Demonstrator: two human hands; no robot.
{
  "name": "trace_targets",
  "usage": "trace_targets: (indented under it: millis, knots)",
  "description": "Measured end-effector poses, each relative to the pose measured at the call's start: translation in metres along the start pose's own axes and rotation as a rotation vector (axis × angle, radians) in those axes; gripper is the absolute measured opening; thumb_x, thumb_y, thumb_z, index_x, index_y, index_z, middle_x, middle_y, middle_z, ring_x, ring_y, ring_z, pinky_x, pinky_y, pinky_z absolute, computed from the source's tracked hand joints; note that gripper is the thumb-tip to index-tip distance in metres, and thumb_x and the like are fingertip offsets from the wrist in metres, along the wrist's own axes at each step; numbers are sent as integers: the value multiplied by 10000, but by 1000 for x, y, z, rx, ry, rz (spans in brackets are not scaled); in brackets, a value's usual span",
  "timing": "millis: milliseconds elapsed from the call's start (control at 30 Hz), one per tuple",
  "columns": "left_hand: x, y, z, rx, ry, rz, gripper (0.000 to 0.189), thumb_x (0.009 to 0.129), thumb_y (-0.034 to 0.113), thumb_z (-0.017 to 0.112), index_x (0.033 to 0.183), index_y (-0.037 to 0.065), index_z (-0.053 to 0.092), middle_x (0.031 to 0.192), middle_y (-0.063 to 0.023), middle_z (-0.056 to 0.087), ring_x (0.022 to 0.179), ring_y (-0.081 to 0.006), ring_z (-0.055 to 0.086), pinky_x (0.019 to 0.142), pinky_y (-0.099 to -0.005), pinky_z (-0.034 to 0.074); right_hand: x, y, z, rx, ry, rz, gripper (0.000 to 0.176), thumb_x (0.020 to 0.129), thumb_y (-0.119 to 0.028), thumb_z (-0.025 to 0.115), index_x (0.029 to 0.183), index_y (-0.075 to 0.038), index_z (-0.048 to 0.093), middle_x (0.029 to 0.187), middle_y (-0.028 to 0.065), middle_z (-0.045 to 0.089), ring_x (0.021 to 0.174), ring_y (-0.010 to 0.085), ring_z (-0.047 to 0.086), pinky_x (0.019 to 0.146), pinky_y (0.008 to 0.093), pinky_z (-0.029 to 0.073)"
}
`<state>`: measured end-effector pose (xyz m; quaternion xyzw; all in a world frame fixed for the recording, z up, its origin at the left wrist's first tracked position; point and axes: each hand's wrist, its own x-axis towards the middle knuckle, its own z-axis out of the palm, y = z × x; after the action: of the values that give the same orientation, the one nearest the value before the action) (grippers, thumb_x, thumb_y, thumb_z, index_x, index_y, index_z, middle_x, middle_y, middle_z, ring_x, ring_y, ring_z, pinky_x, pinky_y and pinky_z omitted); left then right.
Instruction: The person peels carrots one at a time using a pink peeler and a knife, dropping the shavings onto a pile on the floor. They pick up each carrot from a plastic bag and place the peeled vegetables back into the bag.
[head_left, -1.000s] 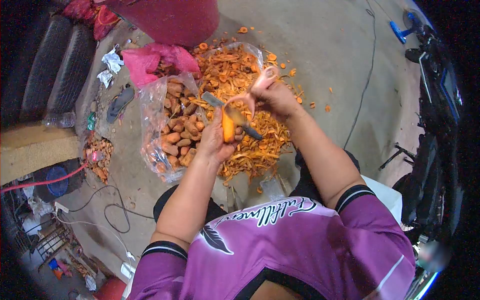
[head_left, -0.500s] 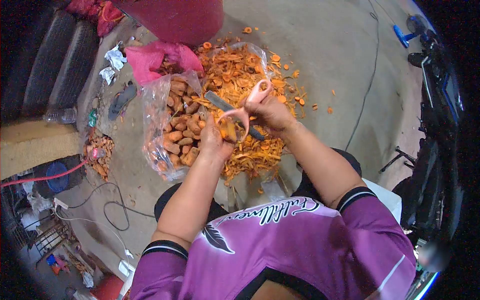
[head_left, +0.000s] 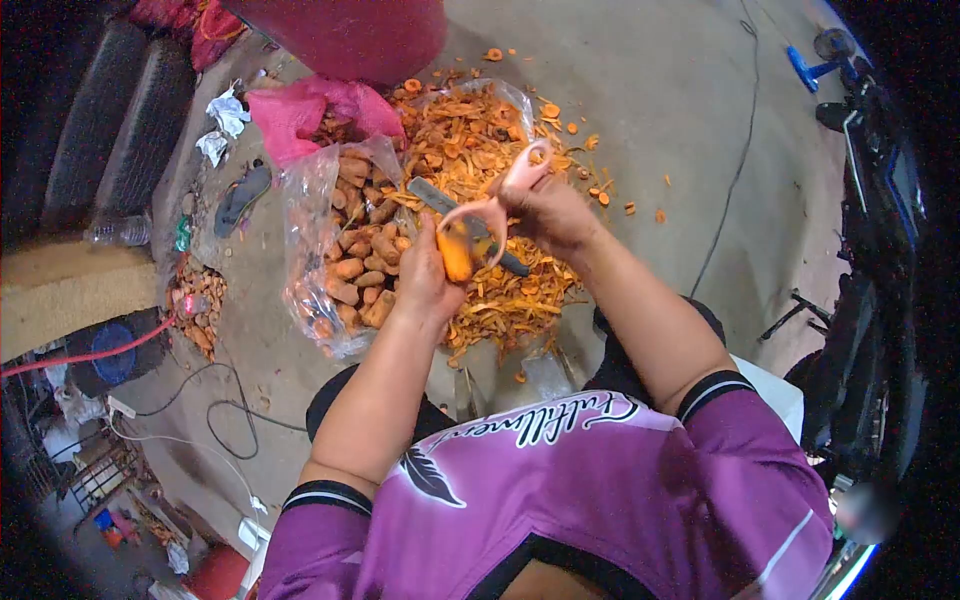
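Note:
My left hand (head_left: 428,275) is closed around an orange root piece (head_left: 456,254), whose bright flesh shows. In my right hand (head_left: 556,215) is a pink peeler (head_left: 478,212) with a looped handle, its wide head over the root piece. Beneath my hands a dark flat bar (head_left: 436,197) lies across a large heap of orange peelings and slices (head_left: 470,140). Left of the heap, a clear plastic bag (head_left: 307,215) lies open under brown unpeeled roots (head_left: 383,245).
Behind the heap stand a red tub (head_left: 350,40) and a pink mesh sack (head_left: 285,125). Tires (head_left: 150,120) are at the left, with a grey sandal (head_left: 243,198) nearby. A cable (head_left: 740,170) runs along the floor at right, near a blue-handled tool (head_left: 805,72).
The root piece has turned and shows more bright orange flesh. My right hand and the peeler have shifted slightly, the handle end a little higher in view.

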<state>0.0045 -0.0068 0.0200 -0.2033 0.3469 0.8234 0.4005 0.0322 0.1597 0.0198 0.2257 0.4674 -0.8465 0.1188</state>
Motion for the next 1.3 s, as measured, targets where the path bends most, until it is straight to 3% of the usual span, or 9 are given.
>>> trace_targets:
  millis: [300, 400, 500, 600, 700, 800, 933, 1133, 1300]
  knots:
    - [3, -1, 2, -40, -35, -20, 412, 879, 369, 281, 1060, 30, 429, 1007, -107, 520, 911, -223, 521, 789, -366, 438, 2, 1, -2, 49, -58, 5, 231, 742, -184, 603, 892, -30, 518, 813, 69, 564, 723, 160, 566, 616, 285, 485]
    - [21, -3, -47, -207, -564, -204, 387, 878, 346, 306, 1055, 27, 436, 999, -113, 521, 898, -229, 524, 778, -368, 443, 14, -2, -26, 26, 53, -57, 229, 745, -181, 598, 885, -17, 522, 802, 70, 569, 694, 163, 566, 612, 286, 484]
    - [13, 6, -37, -158, -446, -177, 360, 876, 322, 325, 1041, 27, 450, 981, -124, 525, 882, -236, 529, 764, -378, 448, 9, -10, -25, 61, 83, -86, 220, 745, -180, 596, 882, -21, 528, 800, 64, 573, 687, 165, 566, 617, 285, 484]
    - [4, 1, -8, -75, -30, -51, 350, 873, 316, 329, 1036, 33, 456, 975, -126, 527, 887, -239, 528, 766, -385, 444, -4, -10, -3, 63, -64, -54, 190, 718, -147, 610, 852, -32, 541, 790, 51, 570, 698, 156, 560, 630, 275, 472]
    - [-5, 6, -9, -87, -23, -185, 347, 878, 313, 310, 1043, 43, 451, 992, -119, 520, 912, -239, 517, 790, -388, 432, -10, -6, 11, -114, -287, -51, 221, 680, -110, 625, 855, -17, 527, 772, 56, 557, 704, 154, 554, 639, 275, 467]
    - [1, 1, -3, -68, 80, -131, 338, 878, 306, 306, 1043, 49, 450, 998, -113, 519, 915, -238, 516, 802, -388, 426, -4, -5, 2, -74, -187, -34, 211, 690, -112, 615, 857, -18, 527, 776, 56, 559, 707, 160, 558, 644, 279, 469]
    - [6, 2, -27, -52, -219, -189, 351, 889, 314, 272, 1056, 43, 419, 920, -94, 523, 794, -202, 532, 656, -337, 461, 5, -16, -21, -40, 39, -124, 205, 695, -141, 609, 854, -38, 531, 759, 47, 550, 721, 147, 546, 637, 293, 470]
    - [-5, 1, 1, 65, 113, -89, 320, 849, 305, 397, 986, 25, 468, 785, -69, 525, 649, -187, 536, 591, -332, 481, -2, -2, -1, -201, -246, -62, 236, 695, -163, 618, 865, -31, 524, 773, 46, 546, 722, 143, 544, 635, 282, 458]
    - [-1, 1, -12, 46, -6, -175, 310, 842, 309, 414, 952, 28, 485, 755, -57, 516, 597, -171, 530, 518, -275, 474, 10, -16, -27, 26, 119, -159, 165, 707, -118, 600, 828, -23, 540, 773, 54, 569, 699, 166, 563, 632, 298, 478]
